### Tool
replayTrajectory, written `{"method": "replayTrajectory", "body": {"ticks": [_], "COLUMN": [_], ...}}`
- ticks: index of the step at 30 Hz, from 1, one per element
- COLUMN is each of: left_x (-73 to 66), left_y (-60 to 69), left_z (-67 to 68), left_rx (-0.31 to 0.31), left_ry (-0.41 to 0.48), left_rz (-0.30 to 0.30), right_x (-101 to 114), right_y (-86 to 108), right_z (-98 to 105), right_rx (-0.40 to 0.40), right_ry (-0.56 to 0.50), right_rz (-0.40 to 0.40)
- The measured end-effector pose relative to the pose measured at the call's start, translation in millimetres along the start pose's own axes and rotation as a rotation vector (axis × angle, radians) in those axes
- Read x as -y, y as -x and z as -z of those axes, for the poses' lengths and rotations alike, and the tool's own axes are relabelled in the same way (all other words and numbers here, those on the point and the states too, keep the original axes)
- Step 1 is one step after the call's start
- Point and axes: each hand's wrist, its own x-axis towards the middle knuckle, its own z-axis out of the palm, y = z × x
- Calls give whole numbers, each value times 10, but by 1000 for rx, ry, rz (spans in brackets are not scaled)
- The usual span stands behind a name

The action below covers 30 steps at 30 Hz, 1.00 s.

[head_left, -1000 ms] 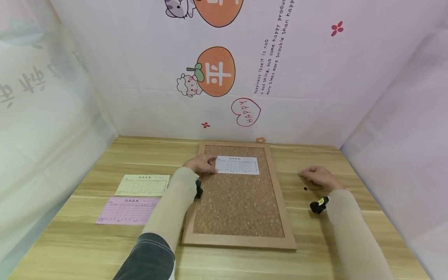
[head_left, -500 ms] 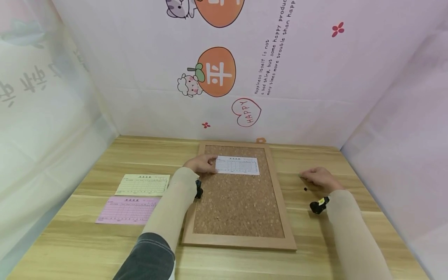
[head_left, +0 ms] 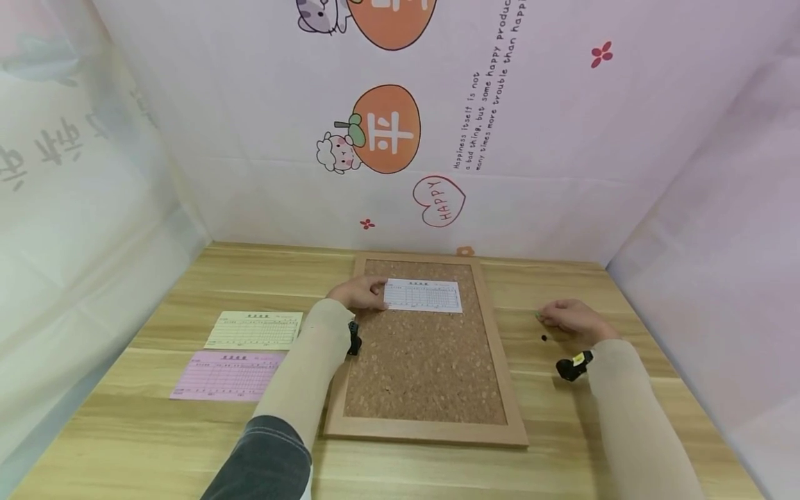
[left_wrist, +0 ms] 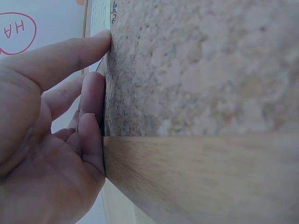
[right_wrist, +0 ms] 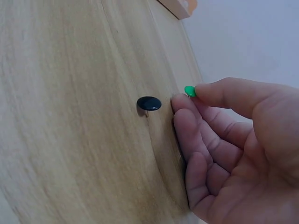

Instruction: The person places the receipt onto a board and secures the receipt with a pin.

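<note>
A white printed slip (head_left: 423, 296) lies flat near the top of the wood-framed corkboard (head_left: 425, 368). My left hand (head_left: 359, 292) touches the slip's left edge, its thumb and a fingertip pressing there against the cork; in the left wrist view (left_wrist: 51, 121) the other fingers bend against the board. Right of the board, my right hand (head_left: 575, 318) is low over the table. In the right wrist view its thumb and forefinger pinch a green thumbtack (right_wrist: 190, 91) by the head. A black thumbtack (right_wrist: 149, 103) stands on the wood nearby, its metal pin showing.
Left of the board lie a yellow printed slip (head_left: 253, 330) and a pink one (head_left: 225, 376), partly covered by my left sleeve. Behind the wooden table (head_left: 156, 430) hangs a white printed cloth (head_left: 531, 208), and more cloth closes off both sides.
The right hand shifts very slightly, the green thumbtack staying at its fingertips. The left hand and the white slip stay in place.
</note>
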Motion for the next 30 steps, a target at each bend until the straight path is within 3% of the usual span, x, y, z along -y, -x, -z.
{"method": "replayTrajectory", "body": {"ticks": [17, 30], "left_x": [23, 0], "left_y": [1, 19], "left_z": [13, -13], "left_rx": [-8, -7], "left_ry": [2, 31], "left_rz": [-7, -4], "right_x": [63, 69], "right_y": [-55, -59], "right_z": [-16, 48], "right_rx": [-47, 20], "right_ry": [35, 46], "right_rz": [-23, -18]}}
